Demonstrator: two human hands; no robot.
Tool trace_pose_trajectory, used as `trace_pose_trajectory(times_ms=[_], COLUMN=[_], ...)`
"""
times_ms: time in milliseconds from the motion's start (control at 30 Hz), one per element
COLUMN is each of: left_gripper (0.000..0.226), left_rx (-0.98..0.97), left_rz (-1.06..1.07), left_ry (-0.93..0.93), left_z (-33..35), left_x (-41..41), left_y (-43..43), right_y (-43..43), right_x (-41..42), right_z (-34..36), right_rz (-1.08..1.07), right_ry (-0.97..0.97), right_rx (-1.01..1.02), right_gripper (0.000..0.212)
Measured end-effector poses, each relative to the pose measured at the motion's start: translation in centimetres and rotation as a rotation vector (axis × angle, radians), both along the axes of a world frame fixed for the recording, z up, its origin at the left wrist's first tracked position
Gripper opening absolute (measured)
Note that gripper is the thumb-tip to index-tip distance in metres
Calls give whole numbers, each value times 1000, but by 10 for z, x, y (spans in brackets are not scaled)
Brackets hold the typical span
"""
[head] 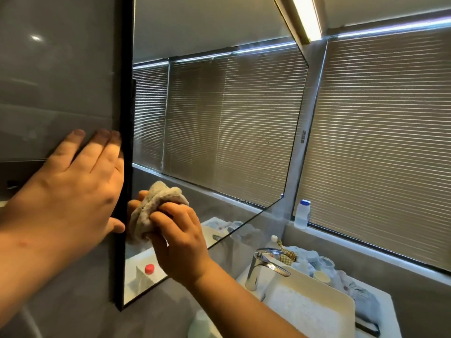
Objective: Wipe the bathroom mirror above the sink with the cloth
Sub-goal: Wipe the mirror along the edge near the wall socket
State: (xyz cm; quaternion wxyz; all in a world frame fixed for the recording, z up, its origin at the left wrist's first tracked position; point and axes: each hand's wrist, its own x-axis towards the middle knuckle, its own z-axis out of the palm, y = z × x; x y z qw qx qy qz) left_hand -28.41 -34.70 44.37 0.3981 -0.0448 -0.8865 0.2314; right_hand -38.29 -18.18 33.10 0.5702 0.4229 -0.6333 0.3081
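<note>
Right hand (pixel 179 236): fingers curled round a bunched cloth (pixel 156 211), pressing it to the lower left of the mirror (pixel 219 123). Cloth: grey-beige, coarse and nubbly, crumpled into a wad, most of it showing above and left of the fingers. Left hand (pixel 78 189): fingers straight and together, flat against the grey wall (pixel 56 69) at the mirror's black frame (pixel 127 142), thumb at the frame's edge, holding nothing. Mirror: large, frameless on its right and lower edges, glass reflecting slatted blinds, a ledge and a red cap. Below right: chrome tap (pixel 264 264) over a white sink (pixel 307 311). Behind the tap: a cream cup (pixel 321 276), a clear glass (pixel 325 263), crumpled pale fabric (pixel 302 254). On the window ledge, a clear bottle (pixel 302 214) with a white and blue cap, before the blinds (pixel 380 142). A lit strip lamp (pixel 306 15) runs overhead.
</note>
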Motion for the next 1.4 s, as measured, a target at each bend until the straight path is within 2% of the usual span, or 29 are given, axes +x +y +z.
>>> trace_pose_trajectory(times_ms=[133,200,267,400,500,833,967,1167,1300,1400], left_gripper=[136,132,131,130,129,127,127,123,121,121], left_rx=[35,35,21,-6,-23,-30,-43,-91,-154,-169], left_rz=[19,29,32,38,51,66,88,135,167,172], left_ry=[-43,-40,-37,-27,-25,-14,-20,-22,-14,1], left_z=[0,0,0,0,0,0,-1,0,0,1], left_x=[1,3,3,5,8,9,8,12,16,17], left_y=[3,3,2,2,3,5,5,7,8,9], right_y=[-8,-9,-12,-14,-11,-25,-25,-8,-12,-14], right_x=[15,15,13,22,26,33,26,14,18,18], right_z=[20,12,-11,-80,-111,-50,-61,-112,-129,-123], right_rz=[151,159,167,163,111,217,200,73,48,54], right_ry=[-119,-139,-142,-246,-269,-255,-264,-305,-419,-516], right_rx=[-25,-41,-30,55,64,-103,-83,90,55,-43], right_gripper=[20,17,13,22,15,9,5,5,5,14])
